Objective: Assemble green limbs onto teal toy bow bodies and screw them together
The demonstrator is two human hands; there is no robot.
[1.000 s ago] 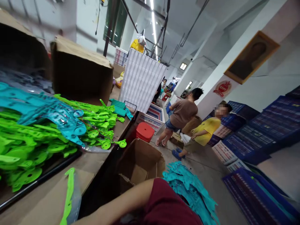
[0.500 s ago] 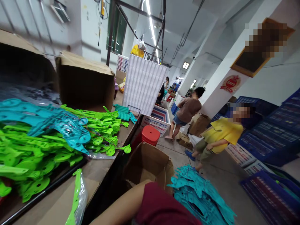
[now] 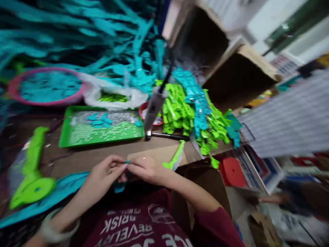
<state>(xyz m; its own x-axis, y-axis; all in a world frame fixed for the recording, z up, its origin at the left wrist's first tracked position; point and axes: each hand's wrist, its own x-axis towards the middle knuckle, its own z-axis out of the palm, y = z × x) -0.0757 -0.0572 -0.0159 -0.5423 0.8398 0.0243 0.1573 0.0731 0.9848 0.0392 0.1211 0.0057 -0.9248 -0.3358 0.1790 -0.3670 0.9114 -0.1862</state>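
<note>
My left hand and my right hand meet in front of my shirt, both closed in a pinch. Between their fingertips shows a small teal plastic piece, too blurred to name further. Just below the hands, more teal plastic is partly hidden; I cannot tell whether it joins the pinched piece. A long teal plastic part lies by my left forearm, with a bright green plastic part at the left. Beyond the hands hangs an electric screwdriver, tip down.
A green tray holds small metal pieces and teal bits. Behind it stand a pink basin, a white bag and a red bowl. Green parts are heaped rightward. Cardboard boxes and a red stool stand right.
The view has swung left and down from the room to the bench. Both hands are now in sight, pinching the small teal piece; earlier only one arm showed.
</note>
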